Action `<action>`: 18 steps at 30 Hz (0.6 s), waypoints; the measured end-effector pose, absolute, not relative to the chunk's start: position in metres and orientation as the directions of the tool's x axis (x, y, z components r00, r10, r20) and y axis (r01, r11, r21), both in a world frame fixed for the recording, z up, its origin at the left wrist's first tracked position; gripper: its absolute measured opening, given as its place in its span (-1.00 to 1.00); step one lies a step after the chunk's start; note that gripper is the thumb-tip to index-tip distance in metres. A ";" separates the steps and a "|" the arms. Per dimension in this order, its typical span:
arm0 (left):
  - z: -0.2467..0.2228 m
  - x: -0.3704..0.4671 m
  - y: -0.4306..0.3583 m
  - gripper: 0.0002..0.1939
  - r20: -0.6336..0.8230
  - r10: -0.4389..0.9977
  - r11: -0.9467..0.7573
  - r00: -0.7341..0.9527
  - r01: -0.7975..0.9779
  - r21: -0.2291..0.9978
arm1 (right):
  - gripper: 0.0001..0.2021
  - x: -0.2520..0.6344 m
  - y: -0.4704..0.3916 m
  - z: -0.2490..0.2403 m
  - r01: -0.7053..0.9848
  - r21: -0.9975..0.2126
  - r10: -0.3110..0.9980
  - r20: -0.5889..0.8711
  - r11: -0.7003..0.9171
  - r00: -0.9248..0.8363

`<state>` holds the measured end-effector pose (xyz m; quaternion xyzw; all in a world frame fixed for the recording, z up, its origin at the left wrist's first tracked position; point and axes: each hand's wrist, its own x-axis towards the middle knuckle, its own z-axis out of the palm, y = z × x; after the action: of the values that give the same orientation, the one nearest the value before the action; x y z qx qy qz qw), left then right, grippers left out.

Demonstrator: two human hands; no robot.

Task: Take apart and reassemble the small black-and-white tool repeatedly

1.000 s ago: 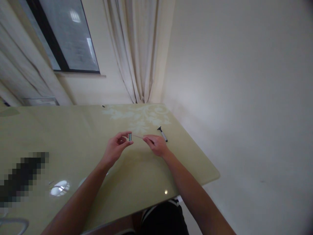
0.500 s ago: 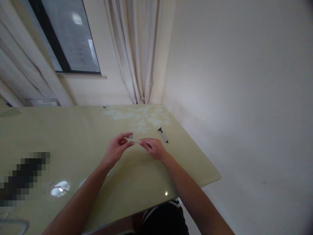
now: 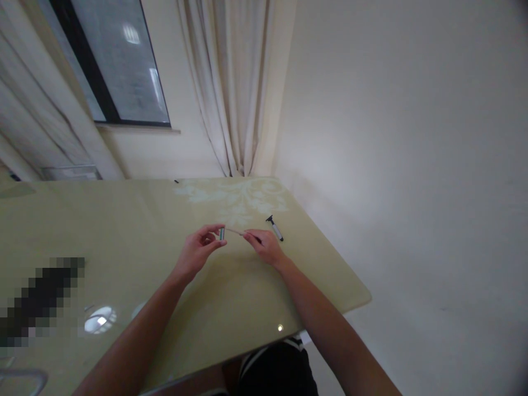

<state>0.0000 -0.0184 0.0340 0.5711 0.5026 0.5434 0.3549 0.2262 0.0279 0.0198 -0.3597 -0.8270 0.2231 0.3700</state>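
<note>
Between the thumb and fingers of my left hand is a small razor cartridge, held upright with its striped, greenish-and-dark side showing. My right hand pinches a thin pale stick, perhaps a slim brush, that points left. Its far tip comes close to the cartridge's upper end; whether they touch, I cannot tell. Just beyond my right hand, a razor with a dark head and grey-and-black handle lies on the table.
Both forearms are above a glossy pale-green table with a white floral pattern at its far end. A tiny dark object lies by the far edge. A blurred-out dark shape is at left. A wall runs along the right.
My right hand has moved slightly right, and the stick has drawn back from across the cartridge and tilted. More of the cartridge's face shows; my left hand stays put.
</note>
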 end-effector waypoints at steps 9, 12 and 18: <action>0.035 -0.002 -0.018 -0.47 0.263 0.958 -0.241 -0.111 0.184 0.953 | -0.50 0.226 0.026 0.022 0.431 -0.631 0.755 0.440 0.645 -0.486; 0.035 -0.002 -0.018 -0.47 0.266 0.959 -0.244 -0.100 0.190 0.951 | -0.51 0.227 0.026 0.022 0.412 -0.629 0.739 0.442 0.660 -0.509; 0.033 -0.002 -0.018 -0.49 0.262 0.961 -0.243 -0.088 0.181 0.953 | -0.50 0.228 0.027 0.021 0.414 -0.615 0.730 0.452 0.672 -0.513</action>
<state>-0.0018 -0.0177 0.0333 0.5719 0.4994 0.5428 0.3592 0.2284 0.0266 0.0214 -0.3397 -0.8414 0.2208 0.3576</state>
